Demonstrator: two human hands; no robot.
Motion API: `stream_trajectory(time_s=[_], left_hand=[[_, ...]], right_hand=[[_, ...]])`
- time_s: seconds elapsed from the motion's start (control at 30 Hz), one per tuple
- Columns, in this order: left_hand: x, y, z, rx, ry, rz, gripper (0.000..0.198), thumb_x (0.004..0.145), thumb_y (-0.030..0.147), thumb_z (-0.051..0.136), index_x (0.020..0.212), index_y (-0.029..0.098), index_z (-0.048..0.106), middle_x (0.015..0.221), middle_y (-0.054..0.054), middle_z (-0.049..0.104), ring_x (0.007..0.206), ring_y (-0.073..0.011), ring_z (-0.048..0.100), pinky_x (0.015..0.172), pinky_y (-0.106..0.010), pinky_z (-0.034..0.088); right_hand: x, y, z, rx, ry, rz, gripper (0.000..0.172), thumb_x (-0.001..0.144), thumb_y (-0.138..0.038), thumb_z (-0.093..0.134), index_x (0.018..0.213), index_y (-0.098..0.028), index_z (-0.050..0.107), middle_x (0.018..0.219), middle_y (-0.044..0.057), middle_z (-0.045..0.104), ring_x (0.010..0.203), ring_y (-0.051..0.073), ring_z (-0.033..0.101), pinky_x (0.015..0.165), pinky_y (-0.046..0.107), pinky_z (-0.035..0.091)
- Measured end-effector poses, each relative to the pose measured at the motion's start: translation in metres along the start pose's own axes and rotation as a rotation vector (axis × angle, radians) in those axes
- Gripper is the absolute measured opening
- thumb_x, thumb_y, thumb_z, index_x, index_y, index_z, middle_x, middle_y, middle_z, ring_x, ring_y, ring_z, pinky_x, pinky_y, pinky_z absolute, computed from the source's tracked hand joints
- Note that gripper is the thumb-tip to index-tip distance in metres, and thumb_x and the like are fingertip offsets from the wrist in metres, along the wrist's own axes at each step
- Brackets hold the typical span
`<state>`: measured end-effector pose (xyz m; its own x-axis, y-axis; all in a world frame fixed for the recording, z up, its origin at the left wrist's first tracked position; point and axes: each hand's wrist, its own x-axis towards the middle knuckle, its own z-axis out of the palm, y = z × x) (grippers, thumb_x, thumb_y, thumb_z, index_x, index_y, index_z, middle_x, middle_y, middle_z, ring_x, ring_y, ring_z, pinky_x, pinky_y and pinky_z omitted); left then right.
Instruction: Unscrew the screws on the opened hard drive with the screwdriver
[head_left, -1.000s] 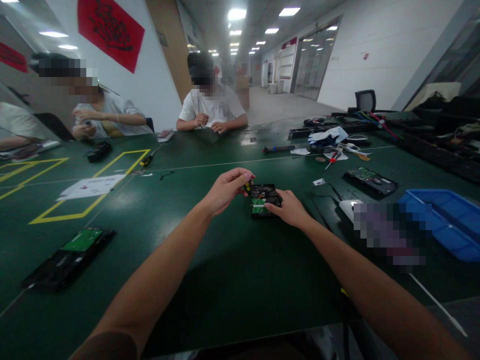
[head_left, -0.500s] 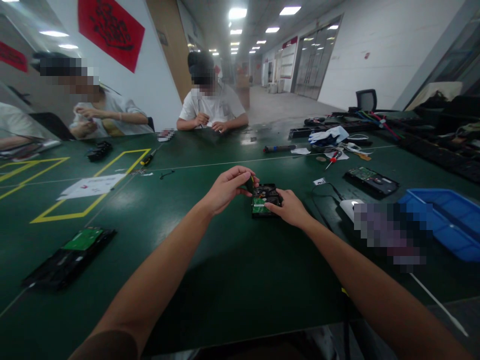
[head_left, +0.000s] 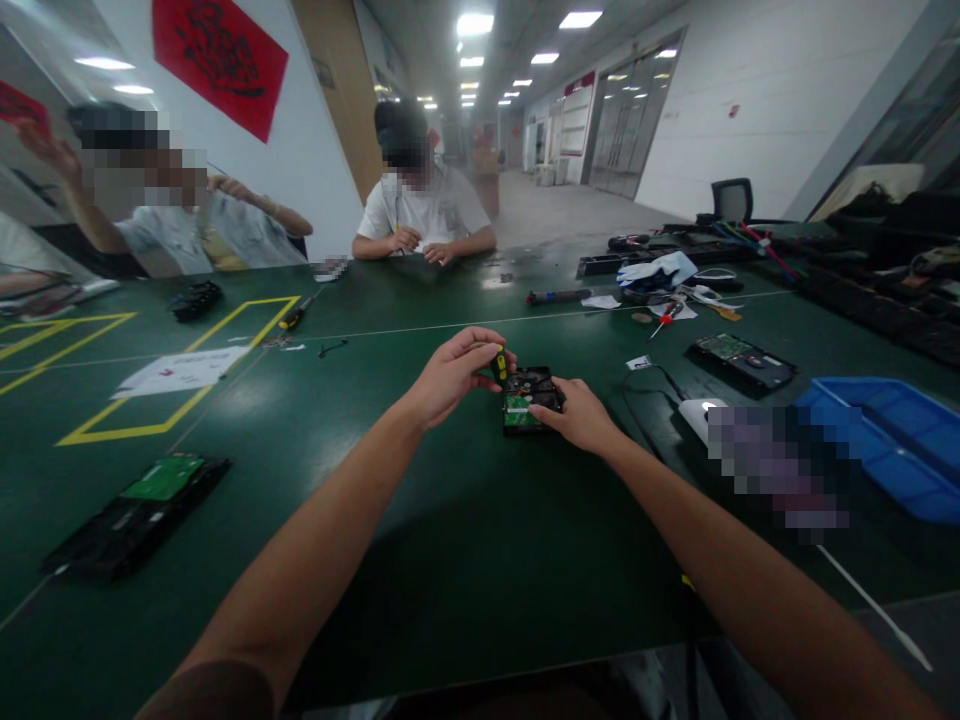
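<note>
A hard drive (head_left: 519,414) with a green circuit board and black casing lies on the dark green table in front of me. My left hand (head_left: 461,372) pinches the black and yellow handle of a screwdriver (head_left: 499,368), held upright at the drive's left far side; its tip is hidden. My right hand (head_left: 576,415) grips the drive's right edge, its thumb resting on top beside the board.
Another drive in a black tray (head_left: 139,512) lies at the left, and a further drive (head_left: 739,362) at the right. A blue bin (head_left: 892,440) stands at the right edge. Tools and cables lie beyond. Two people (head_left: 424,215) sit across the table.
The screwdriver handle has turned in my left fingers, so its yellow marks now face me. My right hand stays on the drive. The person at far left has raised both hands.
</note>
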<state>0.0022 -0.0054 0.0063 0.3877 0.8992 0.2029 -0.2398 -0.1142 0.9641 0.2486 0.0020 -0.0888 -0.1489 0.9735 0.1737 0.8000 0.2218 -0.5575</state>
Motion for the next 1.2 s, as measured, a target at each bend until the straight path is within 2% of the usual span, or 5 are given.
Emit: stream_trajectory(time_s=[0.27, 0.5, 0.8, 1.03, 1.2], left_hand=[[0.0029, -0.0033, -0.0009, -0.089, 0.001, -0.022, 0.019, 0.094, 0.032, 0.062, 0.105, 0.018, 0.064, 0.109, -0.011, 0.072, 0.099, -0.0208, 0.07, 0.079, -0.034, 0.058], [0.0014, -0.0041, 0.0026, 0.01, -0.031, 0.0, 0.024, 0.091, 0.038, 0.069, 0.1, 0.016, 0.064, 0.104, -0.011, 0.072, 0.096, -0.0195, 0.069, 0.067, -0.026, 0.055], [0.0013, -0.0042, 0.0011, -0.008, 0.002, -0.024, 0.023, 0.09, 0.036, 0.07, 0.097, 0.016, 0.061, 0.108, -0.01, 0.071, 0.094, -0.0199, 0.07, 0.065, -0.026, 0.053], [0.0019, -0.0028, -0.0028, 0.092, 0.066, -0.004, 0.024, 0.087, 0.04, 0.072, 0.095, 0.017, 0.072, 0.102, -0.008, 0.069, 0.089, -0.0167, 0.063, 0.062, -0.024, 0.051], [0.0027, -0.0044, -0.0046, 0.091, 0.063, -0.006, 0.024, 0.087, 0.038, 0.071, 0.1, 0.018, 0.075, 0.104, -0.009, 0.069, 0.088, -0.0171, 0.063, 0.062, -0.025, 0.052]], right_hand=[[-0.0005, -0.0005, -0.0009, 0.005, -0.012, -0.041, 0.061, 0.088, -0.055, 0.069, 0.138, -0.021, 0.059, 0.122, 0.012, 0.063, 0.116, 0.029, 0.059, 0.099, 0.038, 0.048], [-0.0006, -0.0035, -0.0026, 0.009, -0.021, -0.019, 0.061, 0.088, -0.054, 0.07, 0.137, -0.02, 0.06, 0.122, 0.013, 0.062, 0.114, 0.029, 0.06, 0.099, 0.038, 0.048], [-0.0002, 0.0015, 0.0007, 0.017, -0.002, -0.05, 0.058, 0.088, -0.053, 0.071, 0.136, -0.022, 0.06, 0.121, 0.012, 0.063, 0.116, 0.029, 0.059, 0.097, 0.038, 0.049], [-0.0014, 0.0013, 0.0016, 0.03, 0.011, -0.024, 0.057, 0.087, -0.055, 0.072, 0.133, -0.022, 0.062, 0.122, 0.012, 0.063, 0.112, 0.03, 0.061, 0.095, 0.039, 0.049], [-0.0024, -0.0004, -0.0024, 0.012, -0.006, -0.038, 0.057, 0.088, -0.054, 0.07, 0.135, -0.022, 0.061, 0.12, 0.012, 0.063, 0.112, 0.029, 0.06, 0.095, 0.038, 0.049]])
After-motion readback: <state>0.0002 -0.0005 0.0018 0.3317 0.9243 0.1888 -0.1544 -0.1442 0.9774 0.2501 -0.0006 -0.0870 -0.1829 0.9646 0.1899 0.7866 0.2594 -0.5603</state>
